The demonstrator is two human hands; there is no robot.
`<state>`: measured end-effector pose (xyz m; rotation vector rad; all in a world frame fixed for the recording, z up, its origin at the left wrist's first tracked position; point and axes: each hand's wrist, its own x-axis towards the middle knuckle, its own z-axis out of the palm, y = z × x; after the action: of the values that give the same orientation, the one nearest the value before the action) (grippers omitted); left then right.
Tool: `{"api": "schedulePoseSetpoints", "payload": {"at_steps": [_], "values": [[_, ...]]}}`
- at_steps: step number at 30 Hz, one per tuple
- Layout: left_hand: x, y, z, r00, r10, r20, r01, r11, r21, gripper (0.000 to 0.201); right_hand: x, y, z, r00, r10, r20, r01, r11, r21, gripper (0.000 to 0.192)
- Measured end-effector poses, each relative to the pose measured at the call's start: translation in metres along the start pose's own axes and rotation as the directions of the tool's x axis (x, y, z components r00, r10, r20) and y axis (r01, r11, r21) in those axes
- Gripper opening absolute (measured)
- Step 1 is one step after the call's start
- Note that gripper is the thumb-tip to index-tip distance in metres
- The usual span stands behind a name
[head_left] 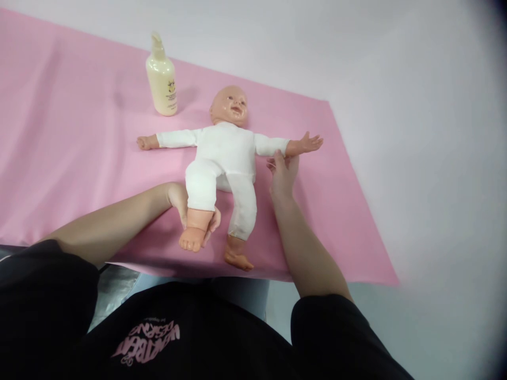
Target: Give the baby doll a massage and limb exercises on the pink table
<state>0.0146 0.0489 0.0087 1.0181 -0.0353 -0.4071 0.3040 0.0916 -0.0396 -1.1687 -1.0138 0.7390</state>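
Observation:
A baby doll (pixel 225 153) in a white bodysuit lies on its back on a pink sheet (pixel 71 158), arms spread wide, feet pointing toward me. My left hand (pixel 182 207) cups the doll's bare lower leg on the left side, just above its foot, and lifts it slightly. My right hand (pixel 282 171) pinches the doll's arm on the right side near the wrist, at the sleeve's end.
A cream lotion pump bottle (pixel 161 79) stands upright on the pink sheet behind the doll's other arm. The sheet covers a white surface (pixel 415 132) that extends right and back. The sheet's near edge lies just past the doll's feet.

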Motion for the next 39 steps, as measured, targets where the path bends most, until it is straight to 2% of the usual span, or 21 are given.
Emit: {"api": "schedulePoseSetpoints", "payload": {"at_steps": [3, 6, 9, 11, 13, 15, 16, 18, 20, 22, 23, 25, 26, 28, 31, 33, 34, 37, 39], "values": [[0.000, 0.003, 0.001, 0.999, -0.028, -0.017, 0.028, 1.000, -0.006, 0.052, 0.000, 0.000, 0.000, 1.000, -0.007, -0.001, 0.007, 1.000, -0.007, 0.079], [-0.003, 0.000, -0.002, 1.000, 0.014, -0.023, -0.012, 0.998, 0.056, 0.056, 0.002, 0.003, 0.000, 1.000, -0.008, -0.010, 0.007, 1.000, -0.006, 0.074], [-0.006, -0.011, -0.009, 0.986, 0.100, -0.134, -0.085, 0.990, 0.110, 0.063, 0.004, 0.006, -0.001, 1.000, -0.026, -0.017, 0.026, 0.999, -0.019, 0.068], [-0.007, -0.019, -0.013, 0.962, 0.175, -0.211, -0.155, 0.982, 0.108, 0.073, 0.004, 0.006, 0.000, 0.997, -0.076, -0.014, 0.075, 0.996, -0.046, 0.064], [-0.005, -0.024, -0.015, 0.904, 0.287, -0.315, -0.276, 0.958, 0.080, 0.081, 0.002, 0.007, 0.001, 0.986, -0.167, 0.011, 0.168, 0.983, -0.080, 0.064], [-0.002, -0.024, -0.015, 0.793, 0.390, -0.468, -0.417, 0.908, 0.049, 0.080, -0.002, 0.006, 0.004, 0.963, -0.264, 0.058, 0.269, 0.955, -0.125, 0.064], [0.000, -0.022, -0.014, 0.739, 0.413, -0.532, -0.471, 0.882, 0.030, 0.078, -0.005, 0.006, 0.005, 0.947, -0.308, 0.090, 0.318, 0.936, -0.153, 0.060], [0.003, -0.016, -0.011, 0.662, 0.410, -0.627, -0.536, 0.844, -0.014, 0.072, -0.011, 0.004, 0.008, 0.899, -0.403, 0.170, 0.433, 0.876, -0.215, 0.047], [0.005, -0.010, -0.008, 0.618, 0.386, -0.685, -0.570, 0.820, -0.053, 0.070, -0.016, 0.002, 0.010, 0.825, -0.495, 0.273, 0.560, 0.784, -0.269, 0.035], [0.007, -0.006, -0.007, 0.606, 0.353, -0.713, -0.575, 0.814, -0.085, 0.070, -0.018, -0.001, 0.012, 0.754, -0.545, 0.368, 0.650, 0.699, -0.297, 0.031], [0.007, -0.006, -0.007, 0.604, 0.345, -0.719, -0.576, 0.812, -0.094, 0.070, -0.019, -0.001, 0.013, 0.736, -0.549, 0.397, 0.669, 0.678, -0.303, 0.030], [0.008, -0.007, -0.009, 0.605, 0.352, -0.714, -0.579, 0.810, -0.091, 0.068, -0.019, -0.002, 0.013, 0.735, -0.533, 0.419, 0.667, 0.679, -0.307, 0.031], [0.008, -0.009, -0.011, 0.611, 0.366, -0.702, -0.577, 0.813, -0.079, 0.066, -0.019, -0.002, 0.014, 0.749, -0.518, 0.412, 0.650, 0.695, -0.307, 0.031], [0.006, -0.014, -0.014, 0.652, 0.398, -0.646, -0.549, 0.835, -0.040, 0.064, -0.018, -0.002, 0.014, 0.799, -0.476, 0.366, 0.585, 0.755, -0.296, 0.032], [0.000, -0.021, -0.017, 0.775, 0.398, -0.491, -0.438, 0.898, 0.037, 0.068, -0.015, -0.004, 0.013, 0.914, -0.349, 0.206, 0.391, 0.894, -0.219, 0.040], [-0.005, -0.022, -0.017, 0.857, 0.338, -0.388, -0.331, 0.939, 0.087, 0.072, -0.011, -0.007, 0.011, 0.964, -0.251, 0.085, 0.260, 0.957, -0.130, 0.048], [-0.007, -0.021, -0.016, 0.885, 0.302, -0.354, -0.279, 0.953, 0.116, 0.074, -0.009, -0.009, 0.010, 0.978, -0.204, 0.037, 0.206, 0.975, -0.086, 0.052], [-0.011, -0.013, -0.014, 0.906, 0.243, -0.346, -0.183, 0.963, 0.198, 0.070, -0.001, -0.007, 0.005, 0.997, -0.044, -0.069, 0.047, 0.998, 0.050, 0.058], [-0.012, -0.011, -0.013, 0.908, 0.215, -0.359, -0.148, 0.967, 0.205, 0.064, 0.006, 0.001, 0.000, 0.987, 0.110, -0.113, -0.092, 0.983, 0.157, 0.056]]}}
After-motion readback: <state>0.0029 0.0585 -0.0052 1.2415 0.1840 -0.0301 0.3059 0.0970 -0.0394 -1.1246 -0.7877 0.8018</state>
